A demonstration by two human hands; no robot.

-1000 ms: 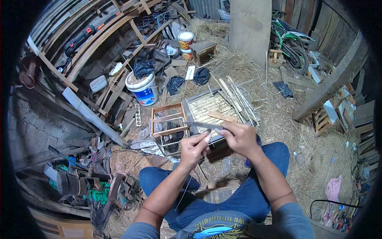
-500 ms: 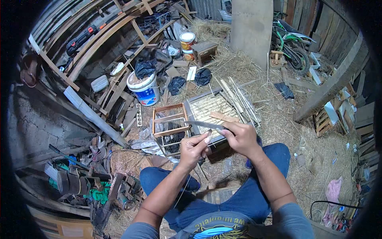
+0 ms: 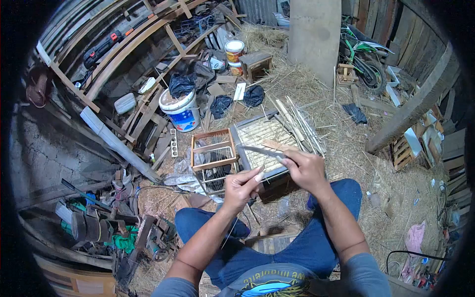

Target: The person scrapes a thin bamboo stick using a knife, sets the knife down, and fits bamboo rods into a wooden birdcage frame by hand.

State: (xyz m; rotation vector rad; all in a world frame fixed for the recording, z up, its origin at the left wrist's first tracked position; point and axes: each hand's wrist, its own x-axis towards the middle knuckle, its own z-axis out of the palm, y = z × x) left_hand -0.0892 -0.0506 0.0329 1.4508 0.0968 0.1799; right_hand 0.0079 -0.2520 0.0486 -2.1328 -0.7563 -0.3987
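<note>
My right hand (image 3: 308, 171) is closed round the handle end of a knife (image 3: 258, 150), its dark blade pointing left and slightly away from me. In a pinch between thumb and fingers, my left hand (image 3: 242, 187) holds a thin strip, which looks like bamboo; its pale length (image 3: 228, 234) trails down toward my lap. The blade is just beyond the left fingertips, and I cannot tell whether it touches the strip. Beneath the hands is a dark-edged box top (image 3: 257, 129) covered with pale slats. Near the right hand lies a flat brown piece of wood (image 3: 278, 145).
Left of the box top stands a small wooden frame (image 3: 213, 147) with thin bars. Long pale sticks (image 3: 300, 123) lie along the box's right side. A white bucket (image 3: 179, 113), a wooden stool (image 3: 255, 63) and a slanted post (image 3: 410, 101) stand farther out. Straw litters the floor.
The knife and right hand have shifted slightly to the right, and the blade now slants more, its tip higher. My left hand stays nearly in place with the strip.
</note>
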